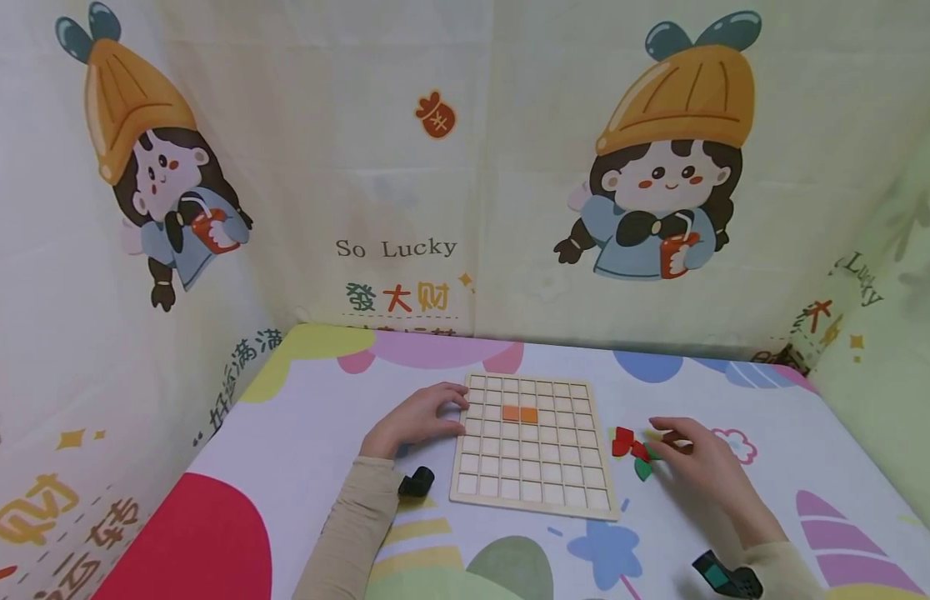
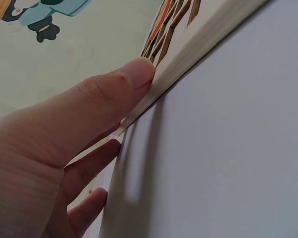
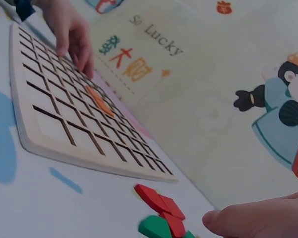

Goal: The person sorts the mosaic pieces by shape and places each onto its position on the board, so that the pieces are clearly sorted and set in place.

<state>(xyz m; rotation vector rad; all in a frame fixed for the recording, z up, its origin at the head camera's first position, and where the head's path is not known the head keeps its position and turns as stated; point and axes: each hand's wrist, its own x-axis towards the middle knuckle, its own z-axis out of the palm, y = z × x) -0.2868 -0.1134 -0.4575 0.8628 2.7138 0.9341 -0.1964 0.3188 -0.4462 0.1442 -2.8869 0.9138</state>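
A light wooden grid board (image 1: 525, 506) lies on the table, with two orange square pieces (image 1: 520, 414) side by side in its cells. My left hand (image 1: 416, 421) is at the board's left edge. In the left wrist view its thumb (image 2: 139, 73) touches the frame, while the other fingers are loosely bent. Right of the board lies a small group of red pieces (image 1: 622, 442) and green pieces (image 1: 642, 470). Over their right side hovers my right hand (image 1: 705, 462), thumb and index finger apart. The right wrist view shows its thumb (image 3: 238, 220) beside the red pieces.
A patterned cloth (image 1: 345, 500) covers the table. Printed fabric walls (image 1: 510, 167) stand behind the table and at both sides. A black wrist device (image 1: 416, 482) sits by the left sleeve and another (image 1: 727, 575) by the right sleeve.
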